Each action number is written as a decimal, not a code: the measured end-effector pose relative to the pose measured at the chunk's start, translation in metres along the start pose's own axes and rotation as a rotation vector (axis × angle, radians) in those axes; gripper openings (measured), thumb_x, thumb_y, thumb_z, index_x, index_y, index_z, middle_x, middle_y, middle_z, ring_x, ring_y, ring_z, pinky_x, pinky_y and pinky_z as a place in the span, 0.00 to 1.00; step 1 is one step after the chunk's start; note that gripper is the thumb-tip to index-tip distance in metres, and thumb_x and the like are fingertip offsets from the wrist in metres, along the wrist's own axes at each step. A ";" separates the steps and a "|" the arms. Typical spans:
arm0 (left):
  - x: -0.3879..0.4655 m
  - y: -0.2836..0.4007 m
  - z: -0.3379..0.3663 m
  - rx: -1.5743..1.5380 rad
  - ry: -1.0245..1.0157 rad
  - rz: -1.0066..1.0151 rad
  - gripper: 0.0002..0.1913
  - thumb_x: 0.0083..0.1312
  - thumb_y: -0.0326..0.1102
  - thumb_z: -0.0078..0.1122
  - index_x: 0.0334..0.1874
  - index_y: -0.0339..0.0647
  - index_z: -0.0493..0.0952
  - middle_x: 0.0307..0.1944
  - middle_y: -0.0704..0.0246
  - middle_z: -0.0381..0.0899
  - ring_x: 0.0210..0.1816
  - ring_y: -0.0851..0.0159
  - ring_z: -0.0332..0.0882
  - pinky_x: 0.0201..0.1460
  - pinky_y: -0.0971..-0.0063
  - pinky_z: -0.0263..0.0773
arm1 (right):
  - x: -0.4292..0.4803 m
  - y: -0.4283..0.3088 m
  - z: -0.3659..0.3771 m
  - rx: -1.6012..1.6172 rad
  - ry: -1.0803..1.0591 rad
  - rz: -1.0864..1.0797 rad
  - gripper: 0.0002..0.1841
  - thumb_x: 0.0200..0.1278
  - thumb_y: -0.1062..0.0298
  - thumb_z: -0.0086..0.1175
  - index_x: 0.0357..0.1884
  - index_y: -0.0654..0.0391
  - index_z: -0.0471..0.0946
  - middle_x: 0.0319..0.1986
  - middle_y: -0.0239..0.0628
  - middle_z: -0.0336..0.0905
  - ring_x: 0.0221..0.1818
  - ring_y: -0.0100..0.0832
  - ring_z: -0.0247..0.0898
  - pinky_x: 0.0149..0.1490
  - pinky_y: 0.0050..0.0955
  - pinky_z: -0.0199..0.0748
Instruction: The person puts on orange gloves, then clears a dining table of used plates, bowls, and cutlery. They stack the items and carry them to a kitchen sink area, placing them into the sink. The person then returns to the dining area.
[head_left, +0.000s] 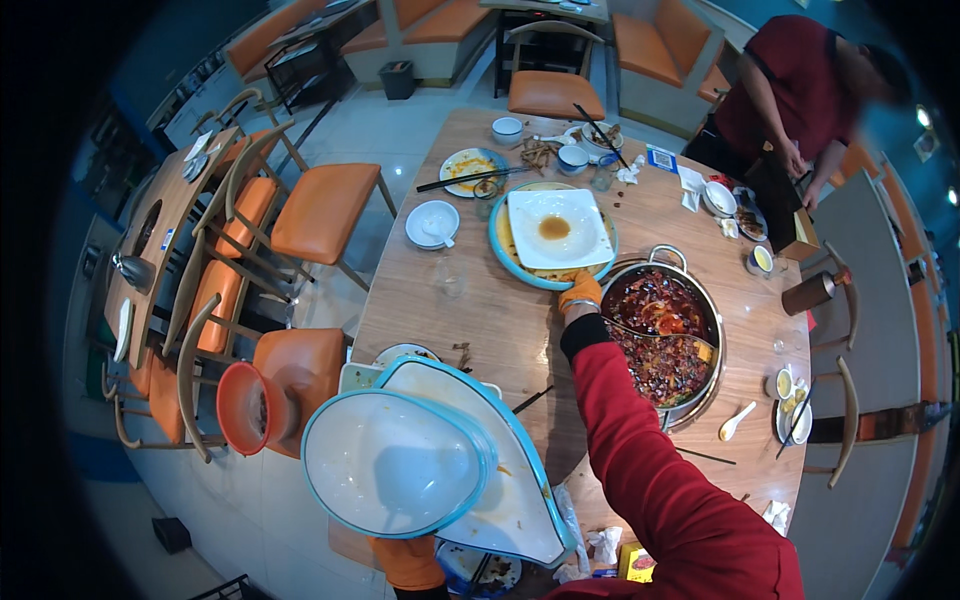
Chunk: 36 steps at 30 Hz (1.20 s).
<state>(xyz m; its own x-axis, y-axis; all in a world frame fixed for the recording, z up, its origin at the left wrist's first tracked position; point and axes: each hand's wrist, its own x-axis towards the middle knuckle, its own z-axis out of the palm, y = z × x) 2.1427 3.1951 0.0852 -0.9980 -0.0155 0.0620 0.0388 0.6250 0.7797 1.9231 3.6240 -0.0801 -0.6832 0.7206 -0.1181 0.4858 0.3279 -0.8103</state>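
Note:
My right hand (580, 291), in an orange glove, grips the near rim of a blue-rimmed round plate (501, 251). On that plate rests a square white dish (561, 206) with a little brown liquid. My left hand (409, 559), also gloved in orange, is at the underside of a stack at the lower left: a white bowl with a blue rim (390, 461) on a larger blue-rimmed serving plate (521, 487). The bowl hides most of its fingers. Just right of my right hand stands a divided metal hot pot (660, 330) with red, chili-covered broth.
Used bowls, plates, chopsticks and napkins lie on the wooden table (487, 315). An orange-red bucket (251, 409) is at an orange chair (311, 367) on the left. Across the table's right corner, a person in a red shirt (787, 90) bends over a dark box (780, 199).

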 end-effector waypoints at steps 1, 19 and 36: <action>0.001 0.001 0.001 -0.368 0.077 -0.127 0.23 0.64 0.40 0.56 0.57 0.34 0.72 0.54 0.57 0.76 0.52 0.54 0.76 0.54 0.62 0.72 | -0.007 0.001 0.001 -0.168 0.045 -0.111 0.08 0.49 0.75 0.57 0.32 0.55 0.83 0.33 0.41 0.84 0.37 0.35 0.80 0.39 0.27 0.74; -0.048 0.035 -0.044 -0.758 -0.015 -0.105 0.20 0.69 0.33 0.47 0.58 0.26 0.68 0.56 0.54 0.73 0.54 0.55 0.74 0.59 0.60 0.70 | -0.152 0.008 -0.130 -0.059 -0.066 -0.347 0.09 0.34 0.76 0.61 0.24 0.55 0.80 0.23 0.41 0.80 0.29 0.41 0.79 0.32 0.30 0.73; -0.149 -0.012 -0.125 -0.640 0.086 -0.217 0.19 0.60 0.27 0.61 0.54 0.30 0.74 0.50 0.63 0.81 0.48 0.66 0.78 0.52 0.72 0.72 | -0.379 0.032 -0.262 0.253 -0.139 -0.274 0.09 0.37 0.84 0.52 0.23 0.59 0.72 0.18 0.26 0.68 0.21 0.23 0.65 0.24 0.23 0.62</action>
<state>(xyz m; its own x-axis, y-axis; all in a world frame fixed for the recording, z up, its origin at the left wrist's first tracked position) 2.2975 3.0924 0.1438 -0.9799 -0.1672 -0.1087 -0.1129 0.0158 0.9935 2.3403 3.5220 0.0890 -0.8445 0.5322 0.0595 0.1376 0.3231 -0.9363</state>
